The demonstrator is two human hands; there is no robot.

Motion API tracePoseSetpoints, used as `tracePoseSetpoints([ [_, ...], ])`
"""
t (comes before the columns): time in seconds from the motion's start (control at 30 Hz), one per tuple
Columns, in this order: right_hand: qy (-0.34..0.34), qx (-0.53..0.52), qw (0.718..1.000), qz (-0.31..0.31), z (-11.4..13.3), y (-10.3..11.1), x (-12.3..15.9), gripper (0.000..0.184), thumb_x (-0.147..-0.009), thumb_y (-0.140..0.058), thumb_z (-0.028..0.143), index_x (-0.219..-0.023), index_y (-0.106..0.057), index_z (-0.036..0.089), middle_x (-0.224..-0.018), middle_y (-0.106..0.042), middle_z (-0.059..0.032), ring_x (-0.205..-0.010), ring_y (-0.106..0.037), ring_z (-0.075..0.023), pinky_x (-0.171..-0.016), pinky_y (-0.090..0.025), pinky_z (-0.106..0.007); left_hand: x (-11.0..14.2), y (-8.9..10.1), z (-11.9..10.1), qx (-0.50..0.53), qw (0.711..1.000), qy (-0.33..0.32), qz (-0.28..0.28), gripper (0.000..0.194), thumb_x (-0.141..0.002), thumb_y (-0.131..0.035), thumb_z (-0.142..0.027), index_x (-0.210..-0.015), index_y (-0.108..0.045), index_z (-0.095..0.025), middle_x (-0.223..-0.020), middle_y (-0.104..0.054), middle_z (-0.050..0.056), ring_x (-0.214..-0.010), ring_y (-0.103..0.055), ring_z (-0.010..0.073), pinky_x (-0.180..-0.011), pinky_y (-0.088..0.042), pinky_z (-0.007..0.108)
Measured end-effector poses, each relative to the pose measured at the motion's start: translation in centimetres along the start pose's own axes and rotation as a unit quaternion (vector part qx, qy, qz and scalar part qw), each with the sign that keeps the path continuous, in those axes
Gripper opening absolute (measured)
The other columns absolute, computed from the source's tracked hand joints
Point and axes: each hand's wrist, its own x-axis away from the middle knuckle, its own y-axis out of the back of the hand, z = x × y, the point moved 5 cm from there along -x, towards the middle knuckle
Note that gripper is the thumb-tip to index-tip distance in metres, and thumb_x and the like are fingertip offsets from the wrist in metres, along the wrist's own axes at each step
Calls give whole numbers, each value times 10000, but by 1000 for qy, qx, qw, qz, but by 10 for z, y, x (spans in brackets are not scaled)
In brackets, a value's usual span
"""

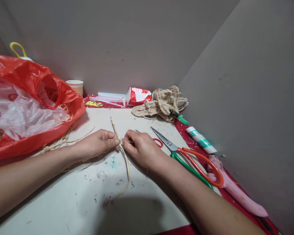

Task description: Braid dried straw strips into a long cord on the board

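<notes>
A narrow braid of pale straw-like fibre (113,125) runs away from me over the white board, its far end flat on the surface. My left hand (99,144) pinches the braid's near end between thumb and forefinger. Close beside it, my right hand (143,148) is closed in a pinch on a strand of the same fibre, mostly hidden by the fingers. A loose fibre strip (126,163) hangs from between the hands and curves toward me. Right of my right hand lie large scissors (171,146) with orange and green handles. A small red handle loop (158,142) peeks out behind the hand.
A red plastic bag (73,122) with fibre scraps fills the left side. Along the back stand a paper cup (75,86), clear plastic tubes (110,96), a tissue pack (137,97) and coiled braids (159,104). A white-green tube (201,139) and a pink-handled tool (245,195) lie right. Grey walls enclose the board.
</notes>
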Motion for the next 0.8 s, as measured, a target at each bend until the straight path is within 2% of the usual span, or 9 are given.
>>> tracePoseSetpoints([
  [0.17,-10,11,1000,1,-3,1,-1,140,-806,-463,173,-678,-520,189,-625,-592,-27,-539,-461,-130,-540,-294,-247,0,-1,-3,-50,998,-37,-4,288,-816,-547,-417,-700,-532,-154,-487,-320,-81,-440,-222,47,-438,-184,198],
  [0.33,-3,-5,1000,-1,-5,0,-2,127,-789,-457,171,-678,-516,192,-640,-607,-31,-560,-483,-134,-545,-299,-247,-1,-1,-4,-135,989,-60,-9,333,-854,-453,-435,-681,-496,-153,-563,-323,-62,-509,-246,67,-477,-223,206],
  [0.53,4,-16,1000,-8,-1,-3,0,128,-783,-461,180,-668,-517,189,-620,-589,-24,-543,-446,-130,-538,-295,-249,2,-2,-11,-238,968,-35,-68,282,-810,-442,-322,-575,-411,-168,-537,-287,-61,-514,-262,74,-469,-228,206],
  [0.67,2,-74,997,-20,2,-3,1,149,-782,-483,173,-635,-506,184,-596,-544,10,-550,-434,-111,-534,-297,-229,2,0,-11,-239,965,-52,-89,267,-780,-441,-280,-545,-384,-168,-528,-295,-62,-513,-274,71,-473,-239,200],
  [0.8,-31,-164,986,5,1,-5,1,181,-798,-502,210,-621,-515,173,-561,-472,39,-545,-416,-100,-525,-314,-211,-1,2,-4,-193,975,-66,-88,254,-774,-448,-274,-551,-390,-168,-522,-296,-67,-503,-268,68,-465,-228,198],
])
